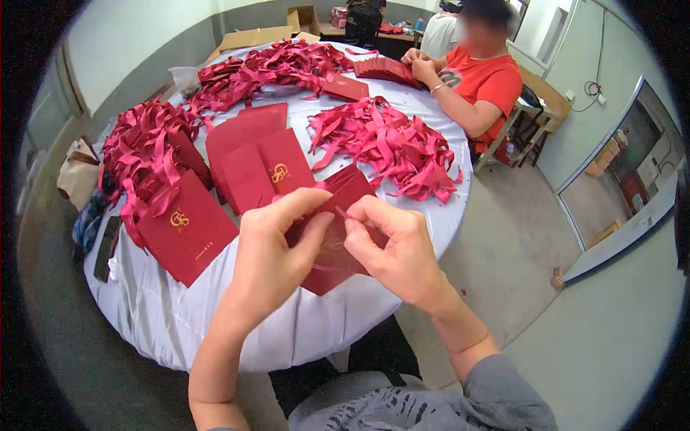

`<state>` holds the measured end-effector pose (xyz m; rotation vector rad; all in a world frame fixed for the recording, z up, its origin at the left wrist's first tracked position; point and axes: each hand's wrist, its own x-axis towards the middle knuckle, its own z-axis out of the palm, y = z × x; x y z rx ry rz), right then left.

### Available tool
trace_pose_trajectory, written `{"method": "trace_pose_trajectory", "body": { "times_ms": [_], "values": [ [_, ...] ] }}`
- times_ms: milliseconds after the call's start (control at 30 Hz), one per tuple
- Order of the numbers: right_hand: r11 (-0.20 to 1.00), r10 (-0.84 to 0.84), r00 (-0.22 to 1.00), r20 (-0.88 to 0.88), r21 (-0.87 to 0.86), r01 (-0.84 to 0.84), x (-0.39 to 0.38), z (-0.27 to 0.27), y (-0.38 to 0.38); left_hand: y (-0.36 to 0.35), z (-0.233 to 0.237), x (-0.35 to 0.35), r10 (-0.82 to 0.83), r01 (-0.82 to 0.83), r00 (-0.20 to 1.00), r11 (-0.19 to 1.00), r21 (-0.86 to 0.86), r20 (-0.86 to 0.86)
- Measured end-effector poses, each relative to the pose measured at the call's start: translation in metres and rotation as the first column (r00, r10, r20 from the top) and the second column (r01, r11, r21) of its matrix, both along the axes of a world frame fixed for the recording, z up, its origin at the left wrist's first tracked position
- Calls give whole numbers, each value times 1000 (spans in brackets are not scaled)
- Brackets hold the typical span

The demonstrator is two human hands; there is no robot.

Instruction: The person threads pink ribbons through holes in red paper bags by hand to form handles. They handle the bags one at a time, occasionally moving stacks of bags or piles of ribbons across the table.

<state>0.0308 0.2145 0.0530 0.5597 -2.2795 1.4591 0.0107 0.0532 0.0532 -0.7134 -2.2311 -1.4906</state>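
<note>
Both hands meet over a stack of red cards [327,276] at the near edge of the round table. My right hand [388,241] pinches a thin pink ribbon [342,212] between thumb and index finger. My left hand [287,233] is closed at the fingertips by the upper edge of the cards; what it grips there is too small to tell. Just beyond lie red folders [248,154] with gold lettering. To the left a larger red folder [188,233] leans beside a heap of ribbons [147,140]. Another ribbon pile [388,144] lies to the right.
Across the white-covered table [172,323] sits a person in a red shirt [496,86], hands at a row of red cards [384,70]. More ribbons [266,68] lie at the back. A dark phone [108,248] rests at the left edge, near a beige bag [77,172].
</note>
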Motion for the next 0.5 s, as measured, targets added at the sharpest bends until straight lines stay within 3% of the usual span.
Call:
{"method": "trace_pose_trajectory", "body": {
  "times_ms": [100, 267, 333, 367, 433, 467, 500],
  "values": [
    [999, 17, 998, 64, -45, -15, 2, 1, 2, 6, 10, 8, 50, -80, 981, 985, -153, -187],
    [998, 6, 995, 102, -56, 0, -4, -7, 7, 11, 10, 11, 43, -98, 978, 959, -267, -204],
    [951, 239, 923, 302, -263, -161, -12, -12, 16, 12, 12, 11, 38, -103, 980, 939, -328, -197],
    [952, 235, 926, 297, -261, -158, -14, -12, 19, 11, 12, 10, 34, -101, 978, 940, -327, -204],
    [777, 500, 752, 429, -605, -172, -16, -10, 26, 11, 12, 10, 7, -106, 973, 902, -418, -232],
    [805, 467, 780, 416, -564, -182, -20, -13, 28, 14, 10, 11, 2, -114, 965, 904, -412, -263],
    [918, 306, 899, 313, -346, -192, -18, -13, 28, 17, 8, 11, -3, -123, 956, 904, -409, -294]
  ]
}}
